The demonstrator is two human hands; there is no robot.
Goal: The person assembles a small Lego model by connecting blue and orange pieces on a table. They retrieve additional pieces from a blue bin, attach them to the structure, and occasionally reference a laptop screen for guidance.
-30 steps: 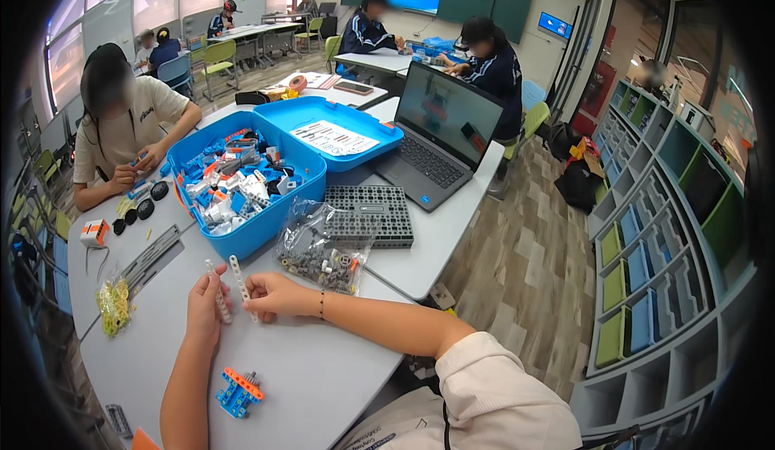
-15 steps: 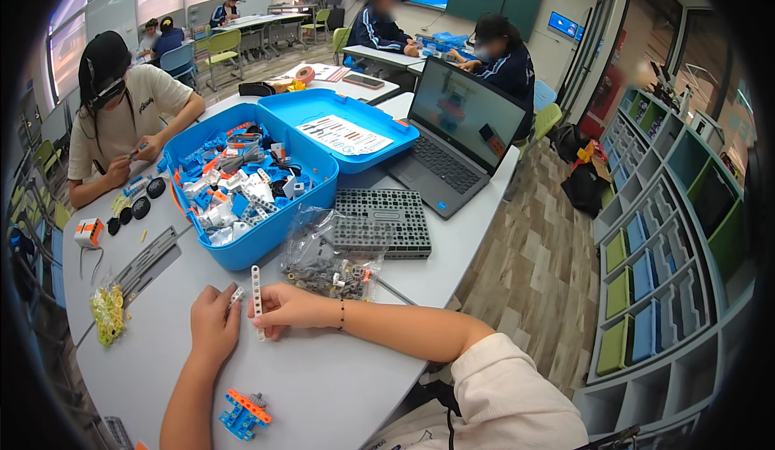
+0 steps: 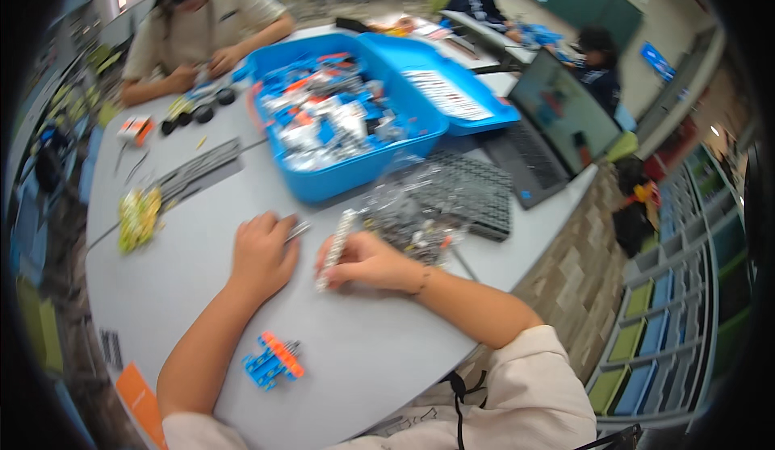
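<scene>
Between the fingers of my right hand (image 3: 371, 264) a white beam with a row of holes (image 3: 339, 244) is held nearly upright above the table. My left hand (image 3: 262, 256), a little way to its left, is closed on a small light grey piece (image 3: 299, 230), too blurred to name more exactly. Near my left forearm lies a small assembly of blue and orange building pieces (image 3: 274, 360), touched by neither hand. Beyond my hands stands a blue bin (image 3: 355, 167), filled with white, blue, orange and grey building pieces.
Behind my right hand are a clear bag of small parts (image 3: 412, 224), a grey studded plate (image 3: 476, 196) and an open laptop (image 3: 533, 155). Grey beams (image 3: 194, 171) and a bag of yellow-green pieces (image 3: 139, 220) lie left. A person (image 3: 202, 38) works across the table.
The whole view has tilted and shifted, so the table things sit differently in it. My hands have drawn slightly apart, the right still with the white beam, now leaning more.
</scene>
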